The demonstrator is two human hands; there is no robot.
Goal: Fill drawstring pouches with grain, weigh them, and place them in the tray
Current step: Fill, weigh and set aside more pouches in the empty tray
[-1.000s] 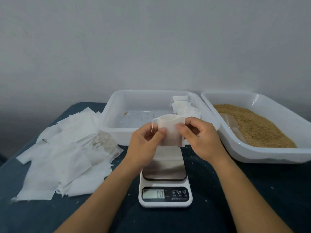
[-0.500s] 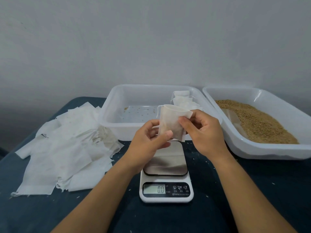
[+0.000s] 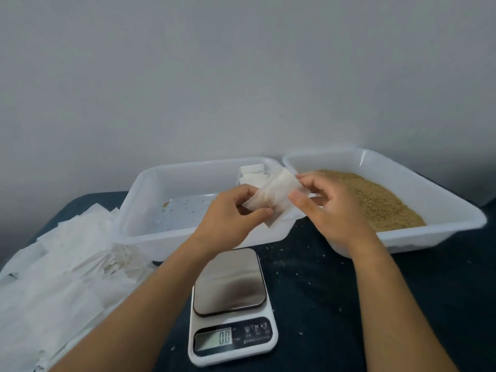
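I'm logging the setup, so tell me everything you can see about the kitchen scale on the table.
The kitchen scale is a small white plastic unit with a shiny, rounded metal weighing plate on top, which is bare. Its dark front panel carries a grey display reading zero and a few button symbols too small to read. It sits flat on the dark table, in front of the white tray, below both hands. Nothing touches it but the table; stray grains lie scattered around it.

Pile of empty pouches (image 3: 61, 267) cut off left; scale (image 3: 233, 312) labels perhaps illegible.
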